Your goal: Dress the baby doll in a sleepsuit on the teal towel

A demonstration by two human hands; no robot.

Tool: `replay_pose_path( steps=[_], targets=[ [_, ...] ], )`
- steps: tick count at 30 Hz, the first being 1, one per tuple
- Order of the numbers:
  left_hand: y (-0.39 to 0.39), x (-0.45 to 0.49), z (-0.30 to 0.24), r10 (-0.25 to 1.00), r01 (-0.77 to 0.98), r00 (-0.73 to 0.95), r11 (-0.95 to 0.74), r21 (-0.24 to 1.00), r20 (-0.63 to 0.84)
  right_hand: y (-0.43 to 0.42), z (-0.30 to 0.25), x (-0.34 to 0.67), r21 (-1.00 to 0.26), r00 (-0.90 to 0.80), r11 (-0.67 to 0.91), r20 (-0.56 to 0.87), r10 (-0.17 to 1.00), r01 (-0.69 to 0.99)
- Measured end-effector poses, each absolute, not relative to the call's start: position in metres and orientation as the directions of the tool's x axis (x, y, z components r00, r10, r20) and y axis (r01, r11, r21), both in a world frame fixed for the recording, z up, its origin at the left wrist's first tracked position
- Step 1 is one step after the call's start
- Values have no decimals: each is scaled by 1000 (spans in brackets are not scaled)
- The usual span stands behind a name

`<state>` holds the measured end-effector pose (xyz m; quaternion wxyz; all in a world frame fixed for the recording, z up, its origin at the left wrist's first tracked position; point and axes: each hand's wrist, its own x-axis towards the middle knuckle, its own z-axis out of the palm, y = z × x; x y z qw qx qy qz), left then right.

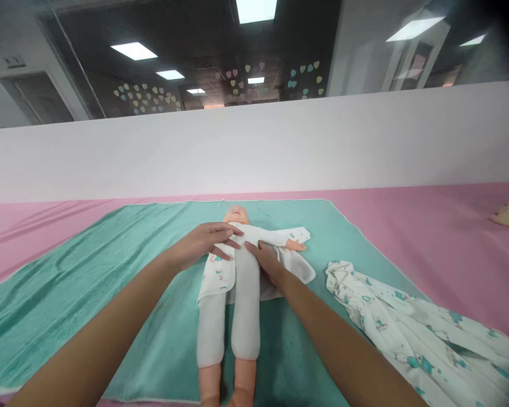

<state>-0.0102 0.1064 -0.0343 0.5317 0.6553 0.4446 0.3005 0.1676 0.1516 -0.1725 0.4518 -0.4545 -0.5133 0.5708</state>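
One green blanket [89,277] carries the doll [246,299], head by the far edge, feet by the near; a light, flat touch should ease the shirt [219,275] best. White-bodied, the doll has one printed front covering its side; the left hand [206,238] is loosely spread at its chest, just apart from the right hand [270,263], whose grip is unclear.

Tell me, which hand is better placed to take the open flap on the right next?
Probably the right hand: it sits close by that flap, while the left hand is across the doll, nearer the other flap.
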Motion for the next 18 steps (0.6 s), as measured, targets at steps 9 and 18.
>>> replay_pose_path(
  steps=[9,18],
  targets=[
    [192,46,-81,819,779,495,-566,271,289,153,-177,165,-968,-445,204,249,860,-146],
    [236,113,-99,743,722,669,-659,-209,-30,180,-182,204,-627,-346,474,325,880,618]
  ],
)
